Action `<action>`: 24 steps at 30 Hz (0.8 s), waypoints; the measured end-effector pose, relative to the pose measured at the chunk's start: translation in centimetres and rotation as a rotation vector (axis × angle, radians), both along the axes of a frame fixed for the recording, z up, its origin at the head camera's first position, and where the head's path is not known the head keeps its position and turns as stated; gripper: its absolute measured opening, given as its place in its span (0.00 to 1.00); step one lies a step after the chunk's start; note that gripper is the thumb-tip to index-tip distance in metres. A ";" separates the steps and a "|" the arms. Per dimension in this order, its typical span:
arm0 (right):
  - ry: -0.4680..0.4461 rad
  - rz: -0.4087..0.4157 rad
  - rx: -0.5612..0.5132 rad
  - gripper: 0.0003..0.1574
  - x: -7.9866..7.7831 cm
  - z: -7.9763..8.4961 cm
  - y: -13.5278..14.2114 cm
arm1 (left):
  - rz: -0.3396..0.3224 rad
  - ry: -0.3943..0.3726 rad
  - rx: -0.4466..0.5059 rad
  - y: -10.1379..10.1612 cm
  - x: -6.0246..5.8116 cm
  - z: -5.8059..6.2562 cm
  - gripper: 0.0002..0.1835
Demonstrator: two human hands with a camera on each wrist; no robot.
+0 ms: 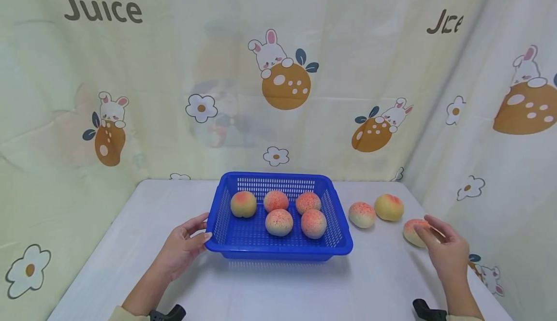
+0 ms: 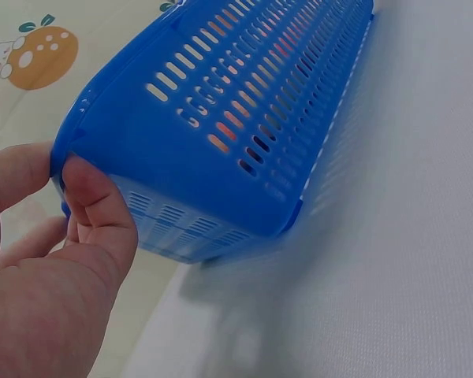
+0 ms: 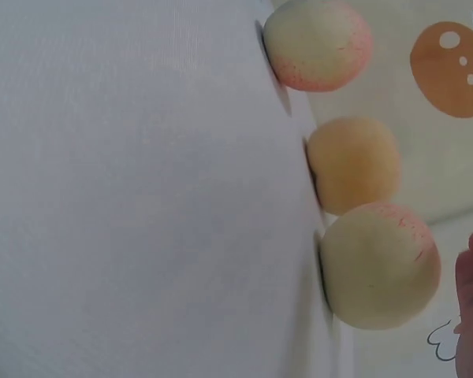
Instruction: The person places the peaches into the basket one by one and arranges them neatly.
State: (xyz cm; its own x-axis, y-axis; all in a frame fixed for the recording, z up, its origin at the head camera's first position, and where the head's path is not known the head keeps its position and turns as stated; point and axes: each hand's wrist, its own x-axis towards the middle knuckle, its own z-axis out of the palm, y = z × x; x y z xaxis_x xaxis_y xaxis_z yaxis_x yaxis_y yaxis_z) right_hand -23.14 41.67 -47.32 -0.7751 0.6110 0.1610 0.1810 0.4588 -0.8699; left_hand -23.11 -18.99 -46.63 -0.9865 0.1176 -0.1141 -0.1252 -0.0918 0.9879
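My left hand (image 1: 185, 244) pinches the left rim of a blue plastic basket (image 1: 278, 249), thumb on one side and fingers on the other, as the left wrist view (image 2: 71, 260) shows close up. Several peaches lie in the basket, among them a yellowish one (image 1: 243, 204) and a speckled pink one (image 1: 279, 222). At the right, my right hand (image 1: 448, 251) hovers by a pink-topped peach (image 1: 414, 233), its fingers loosely bent and overlapping the fruit. In the right wrist view a narrow gap shows between the fingertips (image 3: 471, 276) and that peach (image 3: 381, 266).
Between the basket and my right hand lie a speckled peach (image 1: 361, 215) and a yellow one (image 1: 389, 207). A white cloth covers the table (image 1: 278, 292). Behind it hangs a pale curtain (image 1: 174, 60) printed with rabbits, fruit and flowers, which also runs along the right side.
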 end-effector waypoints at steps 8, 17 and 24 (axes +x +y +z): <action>-0.034 -0.022 0.041 0.42 -0.6 -0.7 0.8 | 0.002 -0.009 0.013 -0.1 0.0 0.0 0.36; -0.068 -0.014 0.030 0.49 -1.3 -1.9 2.1 | 0.008 -0.006 0.020 -0.1 0.0 0.0 0.36; -0.138 0.012 -0.022 0.56 -1.8 -2.3 2.9 | 0.002 -0.005 0.020 -0.1 -0.1 0.1 0.36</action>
